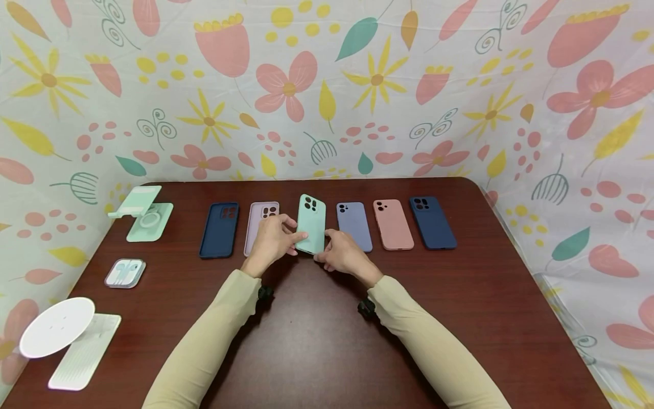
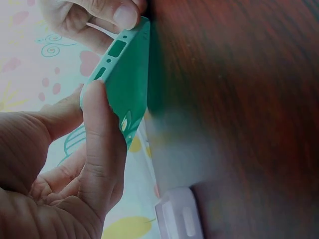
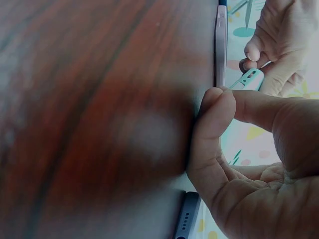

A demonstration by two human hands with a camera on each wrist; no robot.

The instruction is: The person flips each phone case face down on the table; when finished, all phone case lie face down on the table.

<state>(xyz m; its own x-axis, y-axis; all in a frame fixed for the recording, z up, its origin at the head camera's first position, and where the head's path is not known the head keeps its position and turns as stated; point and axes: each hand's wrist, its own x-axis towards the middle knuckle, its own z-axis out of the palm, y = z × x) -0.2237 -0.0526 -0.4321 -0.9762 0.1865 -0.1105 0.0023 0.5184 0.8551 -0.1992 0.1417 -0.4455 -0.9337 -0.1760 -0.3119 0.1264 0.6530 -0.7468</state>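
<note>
Behind the table and down both sides: white floral cloth (image 1: 288, 88). Next down, dark red-brown wood-grain table (image 1: 317, 346), my beige sleeves (image 1: 201, 346) reaching over it. White stand with round plate (image 1: 58, 328) near left, mint folding stand (image 1: 150, 218) far left. My left hand (image 1: 269, 236): thumb on the back of the mint phone case (image 1: 313, 221), other fingers bent at its left edge, gap about the case's thickness. My right hand (image 1: 344, 253): thumb and index nearly together, pinching its lower right corner. Mint case is third from left in the row, back up, camera cutouts at the far end, tilted: lower left corner higher than lower right. Can't tell if its far end touches the table. Others lie flat. Left of it: navy case (image 1: 218, 233), lilac case (image 1: 253, 224), both inside up. Right: lavender-blue case (image 1: 355, 227), pink case (image 1: 394, 224), second navy case (image 1: 434, 224), all back up. Boxed wired earphones (image 1: 125, 274) between the stands. Black wrist cameras (image 1: 264, 293) at both cuffs.
</note>
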